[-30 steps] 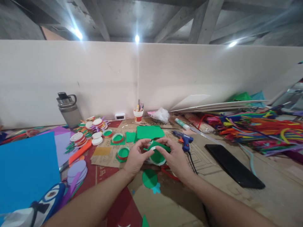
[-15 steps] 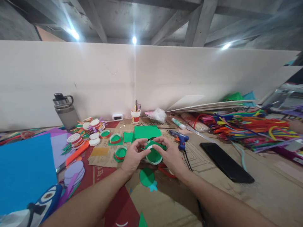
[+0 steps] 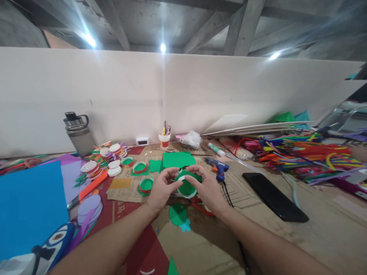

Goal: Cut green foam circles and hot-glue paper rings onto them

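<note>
Between my two hands is a round green paper piece with a white rim [image 3: 187,188], tilted toward me above the cardboard. My left hand [image 3: 163,189] pinches its left edge, with thumb and fingers curled round the rim. On the opposite edge, my right hand [image 3: 208,188] grips with the thumb across the front. The fingers hide part of the far rim. Just below lie a green paper disc [image 3: 177,214] and a small light-blue cut-out [image 3: 185,225]. Red-handled scissors [image 3: 202,207] are partly covered by my right hand.
A blue glue gun [image 3: 220,172] and a black phone [image 3: 274,196] lie to the right, before a heap of pipe cleaners [image 3: 309,156]. Green-lined rings [image 3: 146,185], an orange cutter [image 3: 93,186] and a blue sheet [image 3: 31,210] are leftward. A bottle [image 3: 80,135] stands behind.
Both hands keep their hold on the round green piece, which tips very slightly. Nothing else has visibly moved.
</note>
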A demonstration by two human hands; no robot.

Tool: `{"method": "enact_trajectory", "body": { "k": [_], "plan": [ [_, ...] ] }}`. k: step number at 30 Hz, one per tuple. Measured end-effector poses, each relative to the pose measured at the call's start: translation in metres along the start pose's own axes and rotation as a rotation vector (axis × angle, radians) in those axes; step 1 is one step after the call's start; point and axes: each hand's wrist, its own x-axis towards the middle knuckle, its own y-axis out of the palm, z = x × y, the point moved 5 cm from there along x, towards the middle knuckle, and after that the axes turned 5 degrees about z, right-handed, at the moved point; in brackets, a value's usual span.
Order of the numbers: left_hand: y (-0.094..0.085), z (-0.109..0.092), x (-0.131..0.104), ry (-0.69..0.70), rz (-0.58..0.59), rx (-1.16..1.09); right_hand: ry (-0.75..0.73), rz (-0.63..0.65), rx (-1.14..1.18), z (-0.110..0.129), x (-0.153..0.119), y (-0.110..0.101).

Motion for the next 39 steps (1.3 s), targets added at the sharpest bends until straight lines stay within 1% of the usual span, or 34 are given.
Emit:
{"method": "enact_trajectory", "body": {
  "k": [5, 14, 34, 39],
  "plan": [
    [0.0009, 0.0006, -0.0002, -0.011, 0.024, 0.033, 0.002, 0.013, -0.005, 0.0021, -0.0003, 0.0005],
    [0.0004, 0.0015, 0.0003, -0.016, 0.024, 0.051, -0.008, 0.009, -0.025, 0.006, -0.0003, 0.0007],
    [-0.0002, 0.002, 0.0018, 0.017, 0.044, 0.069, 0.006, 0.01, -0.035, 0.0046, -0.0005, 0.0015],
    [-0.0001, 0.0023, 0.002, 0.019, 0.048, 0.069, -0.012, 0.007, -0.046, 0.0024, -0.0007, 0.0016]
  ]
}}
